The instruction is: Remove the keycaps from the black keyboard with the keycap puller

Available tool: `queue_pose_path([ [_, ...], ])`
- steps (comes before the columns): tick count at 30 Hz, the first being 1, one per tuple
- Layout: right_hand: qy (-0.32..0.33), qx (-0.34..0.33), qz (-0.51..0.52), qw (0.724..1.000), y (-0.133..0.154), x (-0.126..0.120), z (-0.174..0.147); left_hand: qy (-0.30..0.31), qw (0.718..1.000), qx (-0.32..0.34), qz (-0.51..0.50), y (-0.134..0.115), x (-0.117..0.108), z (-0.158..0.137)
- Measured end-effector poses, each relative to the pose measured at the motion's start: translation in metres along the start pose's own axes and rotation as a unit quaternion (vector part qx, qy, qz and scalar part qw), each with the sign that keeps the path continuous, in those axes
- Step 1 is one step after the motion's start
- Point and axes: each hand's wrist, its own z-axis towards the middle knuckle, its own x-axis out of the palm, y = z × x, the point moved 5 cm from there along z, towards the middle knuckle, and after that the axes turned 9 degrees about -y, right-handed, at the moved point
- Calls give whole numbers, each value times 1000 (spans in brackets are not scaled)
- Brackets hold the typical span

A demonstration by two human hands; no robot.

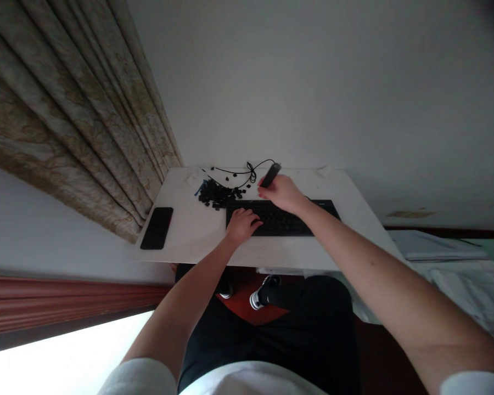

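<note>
A black keyboard (286, 224) lies across the front middle of the white table, part of it hidden by my hands. My left hand (242, 224) rests on its left end, palm down with the fingers stretched out and apart. Above the keyboard's back edge, my right hand (283, 192) is closed around a black brush-like tool (270, 175). The tool slants up and to the right, and its far end looks greyish and blurred. Just behind the keyboard's left end sits a heap of loose black keycaps (218, 193).
A black cable (252, 173) loops behind the heap, with a few stray black pieces around it. A dark phone (157, 227) lies at the table's left edge (185, 249). A patterned curtain (119, 109) hangs at left, and a wall (263, 82) stands behind the table.
</note>
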Motion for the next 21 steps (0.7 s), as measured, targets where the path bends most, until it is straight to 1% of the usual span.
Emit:
queue_pose_path([
  [1,5,-7,-26,1000,7,-6,11,-3,1000,-2,-4,0,0,0],
  [3,16,3,-36,999,12,-15,25,-7,1000,-7,-15,1,0,0],
  [5,11,36,-15,999,5,-18,26,-11,999,-11,-31,3,0,0],
  [8,-23,95,41,994,-24,-15,10,-24,998,-21,-59,7,1,0],
  [11,-75,134,116,981,-59,-12,-16,-44,995,-48,-74,12,2,-2],
  [13,-117,147,155,970,-79,-13,-34,-52,994,-65,-75,15,3,-3],
  [15,-165,145,164,962,-97,-16,-53,-57,993,-68,-76,15,4,-3],
  [17,-223,132,130,957,-111,-21,-74,-66,992,-66,-82,15,4,-4],
  [19,-284,110,45,951,-122,-26,-95,-82,989,-74,-99,15,2,-4],
  [21,-334,79,-36,939,-127,-28,-114,-99,982,-95,-129,17,0,-5],
])
